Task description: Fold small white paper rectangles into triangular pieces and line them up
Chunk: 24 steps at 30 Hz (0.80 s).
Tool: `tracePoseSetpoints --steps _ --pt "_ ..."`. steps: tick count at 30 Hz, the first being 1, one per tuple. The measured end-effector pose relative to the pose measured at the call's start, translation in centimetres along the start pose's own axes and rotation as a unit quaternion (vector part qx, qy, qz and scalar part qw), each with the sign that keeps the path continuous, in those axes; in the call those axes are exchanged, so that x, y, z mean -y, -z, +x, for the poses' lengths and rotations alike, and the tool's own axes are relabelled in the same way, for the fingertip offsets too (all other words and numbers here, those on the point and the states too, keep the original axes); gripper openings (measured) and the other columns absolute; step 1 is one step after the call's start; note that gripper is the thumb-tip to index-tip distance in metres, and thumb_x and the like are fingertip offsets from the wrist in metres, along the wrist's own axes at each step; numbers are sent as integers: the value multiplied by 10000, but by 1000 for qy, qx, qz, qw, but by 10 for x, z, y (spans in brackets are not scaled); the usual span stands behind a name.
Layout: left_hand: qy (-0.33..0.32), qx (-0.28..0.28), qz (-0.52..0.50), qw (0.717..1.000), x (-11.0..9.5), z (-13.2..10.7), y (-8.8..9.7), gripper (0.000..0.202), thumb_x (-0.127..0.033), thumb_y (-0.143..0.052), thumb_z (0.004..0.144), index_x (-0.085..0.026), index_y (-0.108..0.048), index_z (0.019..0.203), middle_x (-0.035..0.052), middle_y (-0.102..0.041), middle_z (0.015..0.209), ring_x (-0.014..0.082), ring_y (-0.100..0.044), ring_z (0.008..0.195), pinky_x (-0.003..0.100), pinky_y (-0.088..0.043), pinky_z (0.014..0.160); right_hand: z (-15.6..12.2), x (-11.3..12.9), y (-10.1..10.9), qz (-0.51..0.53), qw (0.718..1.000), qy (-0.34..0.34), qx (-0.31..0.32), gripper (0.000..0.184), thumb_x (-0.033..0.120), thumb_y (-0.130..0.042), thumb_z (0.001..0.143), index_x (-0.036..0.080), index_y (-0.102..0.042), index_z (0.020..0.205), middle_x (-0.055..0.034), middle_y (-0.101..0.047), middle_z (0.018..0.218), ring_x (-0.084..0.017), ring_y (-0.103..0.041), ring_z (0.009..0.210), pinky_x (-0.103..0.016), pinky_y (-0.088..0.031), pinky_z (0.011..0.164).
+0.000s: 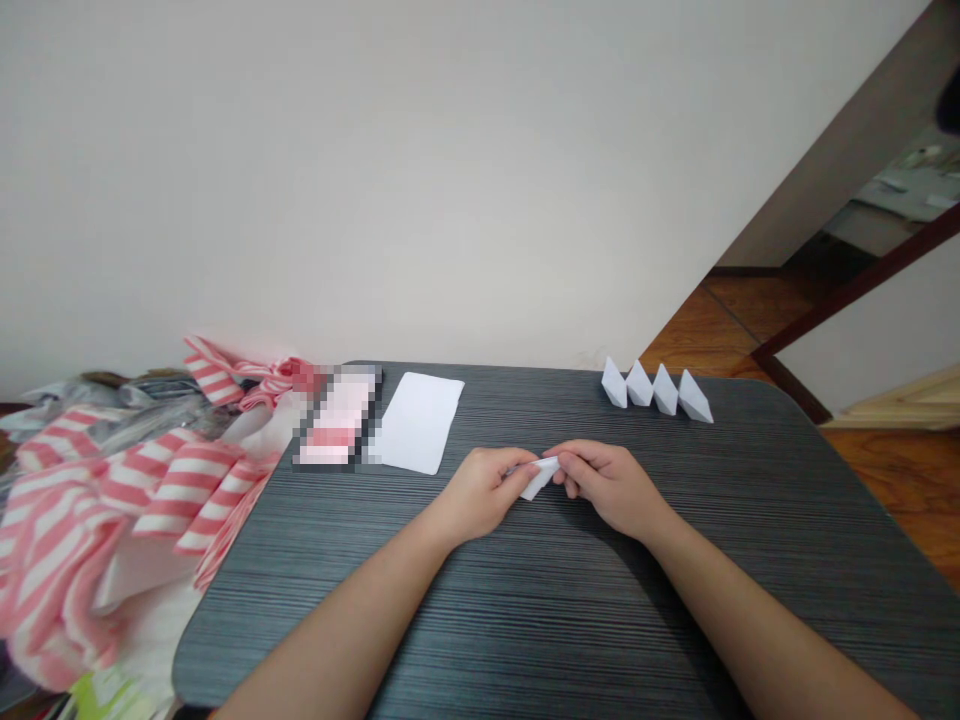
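Between my two hands, over the middle of the dark table [480,620], is a small folded piece of white paper [541,478]. My left hand [484,490] pinches its left end between thumb and fingers. Its right end is gripped by my right hand [607,485], thumb on top. The fingers cover much of the paper, so its full shape is hidden. Several folded paper boats [664,390] stand in a row at the table's far right. A stack of white paper sheets [420,420] lies flat at the back left.
A blurred-out pink rectangular item [339,415] lies left of the sheets. Pink-and-white striped cloth [180,485] is heaped beside the table's left edge. Behind the table rises a pale wall [420,180]. Wooden floor [697,325] and a doorway are at the right.
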<state>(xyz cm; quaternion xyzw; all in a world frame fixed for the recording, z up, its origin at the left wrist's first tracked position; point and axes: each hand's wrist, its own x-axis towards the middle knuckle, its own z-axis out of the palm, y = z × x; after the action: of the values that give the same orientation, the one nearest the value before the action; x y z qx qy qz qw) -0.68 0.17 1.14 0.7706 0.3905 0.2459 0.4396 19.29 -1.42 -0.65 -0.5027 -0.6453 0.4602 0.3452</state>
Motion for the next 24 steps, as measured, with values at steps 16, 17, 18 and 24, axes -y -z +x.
tracePoseSetpoints --steps 16,17,18,24 --pt "-1 3 8 1000 -1 0 1 400 -357 -346 928 -149 -672 825 18 -608 678 120 -500 621 218 -331 572 -1 4 -1 4 1000 4 3 236 301 -457 904 172 -655 920 0 -602 674 -104 -515 516 -229 -420 526" --pt "1 4 7 1000 -1 0 1 401 -357 -347 928 -150 -675 826 20 -611 682 123 -500 623 219 -333 574 -1 4 -1 3 1000 3 3 238 302 -455 906 170 -654 908 0 -602 673 -103 -515 512 -228 -419 523" --pt "2 4 6 1000 -1 0 1 402 -357 -349 926 -150 -677 822 22 -614 684 124 -500 623 220 -335 576 -1 4 -2 4 1000 2 5 241 302 -452 908 169 -652 895 0 -602 672 -101 -514 507 -226 -418 519" --pt "3 -3 8 1000 -1 0 1 410 -353 -355 924 -136 -658 754 13 -579 632 113 -471 585 218 -318 553 -2 6 -2 -10 1000 8 10 255 292 -439 917 165 -651 856 2 -601 663 -95 -513 498 -222 -418 520"
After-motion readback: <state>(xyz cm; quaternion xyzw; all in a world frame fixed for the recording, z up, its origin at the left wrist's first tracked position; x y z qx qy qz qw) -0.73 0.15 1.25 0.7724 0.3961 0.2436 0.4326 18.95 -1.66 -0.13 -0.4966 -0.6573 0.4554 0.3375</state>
